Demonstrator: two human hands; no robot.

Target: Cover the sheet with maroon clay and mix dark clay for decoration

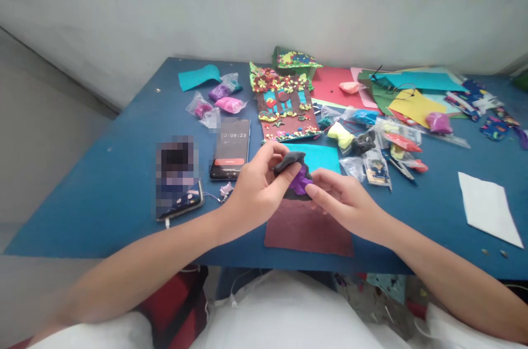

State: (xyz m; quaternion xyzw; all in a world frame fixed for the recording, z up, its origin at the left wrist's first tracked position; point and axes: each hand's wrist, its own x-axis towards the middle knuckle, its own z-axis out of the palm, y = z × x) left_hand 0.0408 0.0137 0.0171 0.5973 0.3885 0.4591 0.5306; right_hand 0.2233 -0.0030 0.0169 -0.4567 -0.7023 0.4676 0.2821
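Observation:
Dark grey clay (291, 159) with purple clay (300, 180) pressed against it is held between both hands. My left hand (264, 181) grips it from the left, the thumb lying across the front. On the right, my right hand (344, 200) pinches the lower right edge of the clay, its thumb on the purple part. Below the hands a brown sheet (309, 233) lies near the table's front edge, with a turquoise sheet (322, 158) just behind it. Farther back is a decorated brown panel (284, 105) covered with colourful clay pieces.
Left on the blue table (124, 173) are a phone showing a timer (231, 145), another phone (181, 201) and bagged clay (231, 104). To the right lie more clay bags (402, 141), coloured papers (416, 105), a cutter-like tool (400, 166) and a white sheet (489, 206).

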